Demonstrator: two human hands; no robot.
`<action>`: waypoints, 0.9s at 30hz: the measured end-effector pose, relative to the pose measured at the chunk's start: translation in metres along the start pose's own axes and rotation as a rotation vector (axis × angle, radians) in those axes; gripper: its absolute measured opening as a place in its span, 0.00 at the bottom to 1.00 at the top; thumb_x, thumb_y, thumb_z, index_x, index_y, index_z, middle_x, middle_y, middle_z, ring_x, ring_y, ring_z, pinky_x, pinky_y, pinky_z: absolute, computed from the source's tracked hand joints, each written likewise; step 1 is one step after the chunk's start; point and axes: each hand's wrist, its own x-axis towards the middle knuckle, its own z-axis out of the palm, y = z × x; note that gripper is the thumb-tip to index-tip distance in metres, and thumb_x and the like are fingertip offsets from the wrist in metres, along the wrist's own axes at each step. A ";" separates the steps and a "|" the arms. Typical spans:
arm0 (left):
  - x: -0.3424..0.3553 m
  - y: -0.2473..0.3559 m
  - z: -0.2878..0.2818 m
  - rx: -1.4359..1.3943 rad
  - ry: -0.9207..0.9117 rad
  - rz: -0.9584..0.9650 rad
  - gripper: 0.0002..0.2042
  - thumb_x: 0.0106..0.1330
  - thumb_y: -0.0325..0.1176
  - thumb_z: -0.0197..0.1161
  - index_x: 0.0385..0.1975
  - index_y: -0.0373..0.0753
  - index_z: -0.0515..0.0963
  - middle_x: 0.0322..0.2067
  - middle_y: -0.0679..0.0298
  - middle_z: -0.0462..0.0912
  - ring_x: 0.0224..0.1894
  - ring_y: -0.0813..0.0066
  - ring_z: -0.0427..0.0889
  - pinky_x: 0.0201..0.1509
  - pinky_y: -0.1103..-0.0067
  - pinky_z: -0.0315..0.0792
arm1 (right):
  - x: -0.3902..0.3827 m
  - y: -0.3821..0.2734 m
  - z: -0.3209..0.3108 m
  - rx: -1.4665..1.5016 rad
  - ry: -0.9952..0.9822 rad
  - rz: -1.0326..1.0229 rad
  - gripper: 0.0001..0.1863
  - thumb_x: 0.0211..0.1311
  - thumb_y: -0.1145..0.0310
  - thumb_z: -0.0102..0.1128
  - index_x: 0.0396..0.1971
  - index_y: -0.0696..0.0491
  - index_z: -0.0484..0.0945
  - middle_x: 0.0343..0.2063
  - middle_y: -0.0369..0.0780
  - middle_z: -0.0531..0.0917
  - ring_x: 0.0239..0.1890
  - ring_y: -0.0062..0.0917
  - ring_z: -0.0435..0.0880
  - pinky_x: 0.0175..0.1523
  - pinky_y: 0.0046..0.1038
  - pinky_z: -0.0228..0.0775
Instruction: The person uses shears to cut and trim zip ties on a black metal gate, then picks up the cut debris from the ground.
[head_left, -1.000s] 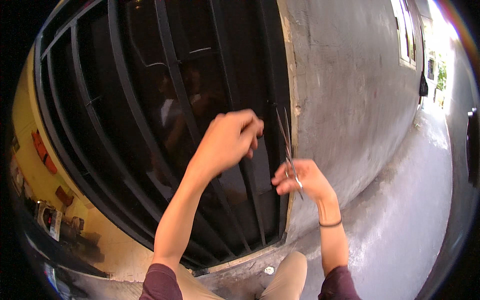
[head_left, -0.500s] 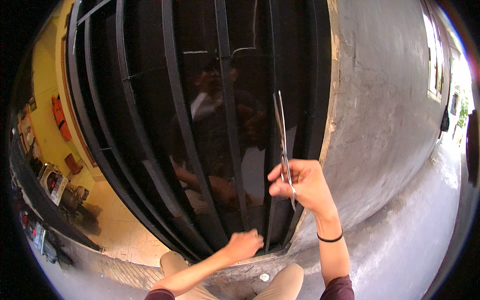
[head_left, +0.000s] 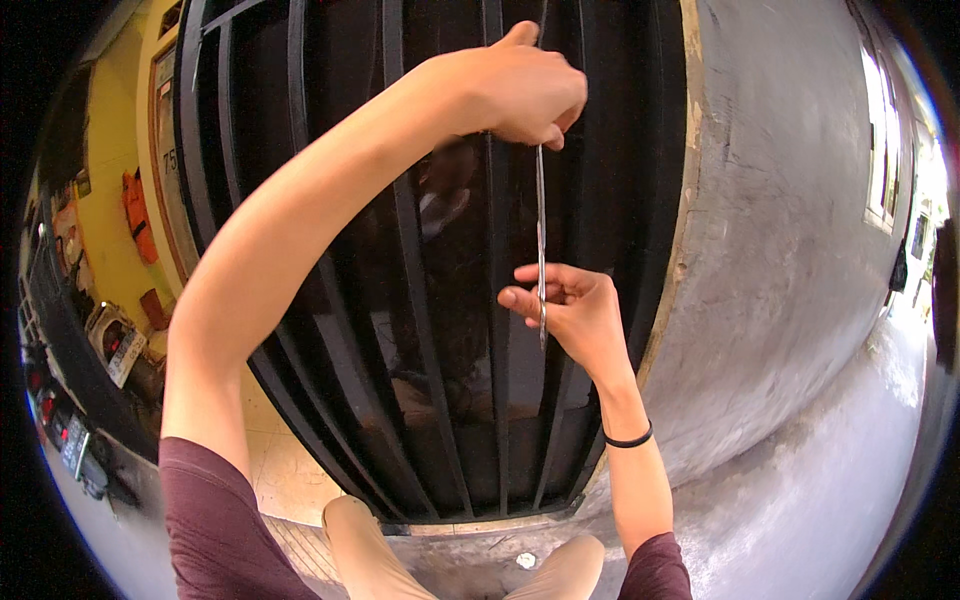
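Note:
My right hand is closed on a pair of thin metal scissors by the handles, the blades pointing up. Raised over the upper part of the black barred gate, my left hand has its fingers curled in, with the thumb upward. The blade tips reach the underside of that hand, which hides their ends. Whether its fingers pinch anything cannot be made out.
A grey plastered wall stands right of the gate. Past the gate on the left are a yellow wall, an orange item hanging there, and a parked motorcycle. My bent knees are at the bottom.
My left hand has risen from low by the gate's bottom to its upper part, at the scissor tips. The right hand and scissors have shifted slightly up and left.

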 end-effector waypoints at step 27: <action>0.030 -0.004 -0.052 -0.075 -0.277 0.144 0.12 0.67 0.46 0.68 0.38 0.45 0.89 0.40 0.62 0.89 0.50 0.62 0.85 0.63 0.50 0.63 | 0.050 -0.041 0.017 -0.199 0.024 -0.092 0.24 0.54 0.50 0.81 0.36 0.57 0.89 0.20 0.31 0.81 0.24 0.11 0.77 0.34 0.19 0.77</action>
